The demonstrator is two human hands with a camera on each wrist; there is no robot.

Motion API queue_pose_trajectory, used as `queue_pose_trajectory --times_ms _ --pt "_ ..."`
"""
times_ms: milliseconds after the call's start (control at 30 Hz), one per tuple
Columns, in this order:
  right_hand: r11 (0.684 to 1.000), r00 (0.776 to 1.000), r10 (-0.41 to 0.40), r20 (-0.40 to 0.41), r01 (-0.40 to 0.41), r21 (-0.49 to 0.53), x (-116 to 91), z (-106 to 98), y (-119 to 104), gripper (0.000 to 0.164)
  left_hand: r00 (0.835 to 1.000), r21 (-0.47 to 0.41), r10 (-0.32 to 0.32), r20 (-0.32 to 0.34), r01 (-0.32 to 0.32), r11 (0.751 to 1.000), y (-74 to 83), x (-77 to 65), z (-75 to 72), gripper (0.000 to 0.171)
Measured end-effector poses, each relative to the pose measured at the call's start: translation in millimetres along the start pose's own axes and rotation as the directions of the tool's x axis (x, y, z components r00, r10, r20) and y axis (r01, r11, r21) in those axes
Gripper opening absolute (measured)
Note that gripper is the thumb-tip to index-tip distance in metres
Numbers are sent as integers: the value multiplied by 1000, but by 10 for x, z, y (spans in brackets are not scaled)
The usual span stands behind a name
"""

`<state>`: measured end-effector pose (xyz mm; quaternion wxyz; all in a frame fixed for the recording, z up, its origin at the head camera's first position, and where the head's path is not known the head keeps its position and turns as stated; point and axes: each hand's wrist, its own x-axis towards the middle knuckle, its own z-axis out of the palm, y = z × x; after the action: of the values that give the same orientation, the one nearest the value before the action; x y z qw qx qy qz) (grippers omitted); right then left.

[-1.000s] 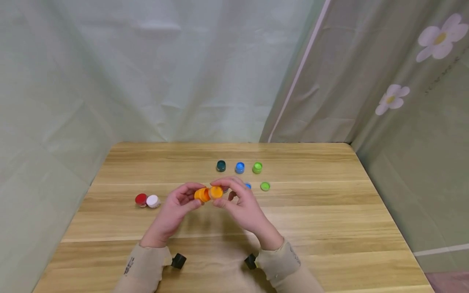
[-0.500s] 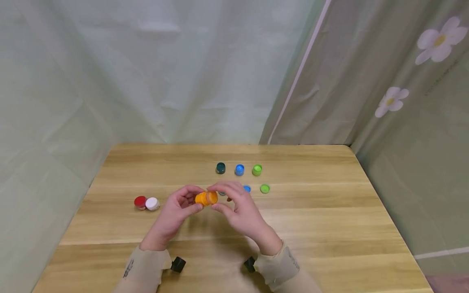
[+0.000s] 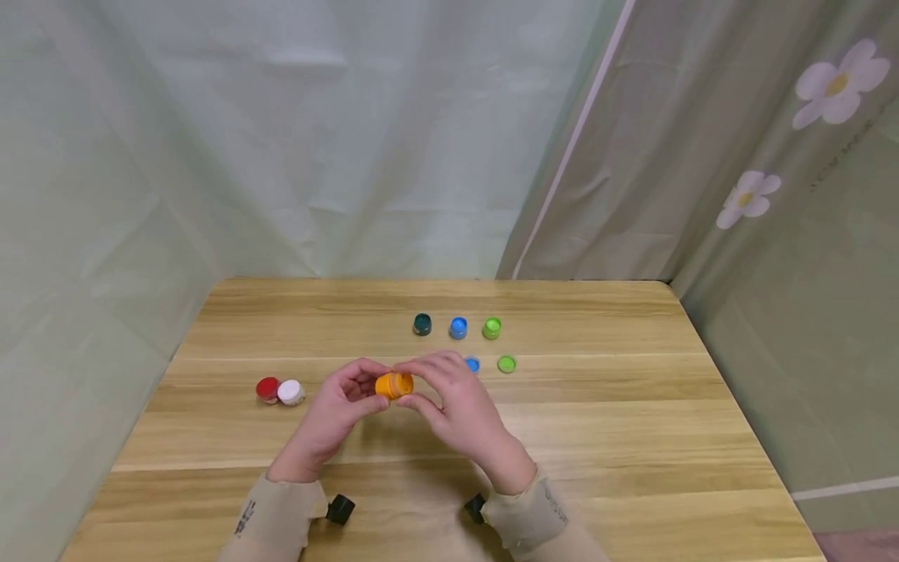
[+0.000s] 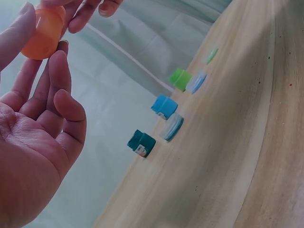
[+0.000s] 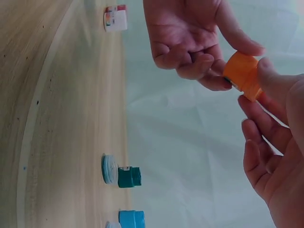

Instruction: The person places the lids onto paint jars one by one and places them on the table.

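Orange jar (image 3: pixel 384 387) pinched at both ends above the table (image 3: pixel 632 406).
Left hand (image 3: pixel 328 414) grips its 9 o'clock end, right hand (image 3: pixel 463 406) its 3 o'clock end; a green jar (image 3: pixel 492 329) stands toward 2 o'clock.

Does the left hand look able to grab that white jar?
Probably not straight away: the left hand is gripping the orange jar. Once freed, it likely could, since nothing seems to stand between it and the white jar.
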<state>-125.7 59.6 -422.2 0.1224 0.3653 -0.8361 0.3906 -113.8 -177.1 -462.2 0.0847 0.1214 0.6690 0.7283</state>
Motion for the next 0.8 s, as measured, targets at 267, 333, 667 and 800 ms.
queue_pose_trajectory --times_ms 267,333,667,800 --pt "993 999 42 10 -41 -108 -10 19 9 32 999 11 -4 33 4 1000 -19 -11 -9 32" --pt "992 999 48 11 -46 -121 -12 23 9 37 999 7 6 54 -6 1000 -23 -11 -4 33" --pt "980 995 87 -45 -94 -175 -36 28 26 44 993 40 24 117 -29 999 -12 -9 46 33" --pt "993 991 51 -122 -63 -99 -44 -27 40 45 995 16 -2 101 0 1000 -6 -11 56 30"
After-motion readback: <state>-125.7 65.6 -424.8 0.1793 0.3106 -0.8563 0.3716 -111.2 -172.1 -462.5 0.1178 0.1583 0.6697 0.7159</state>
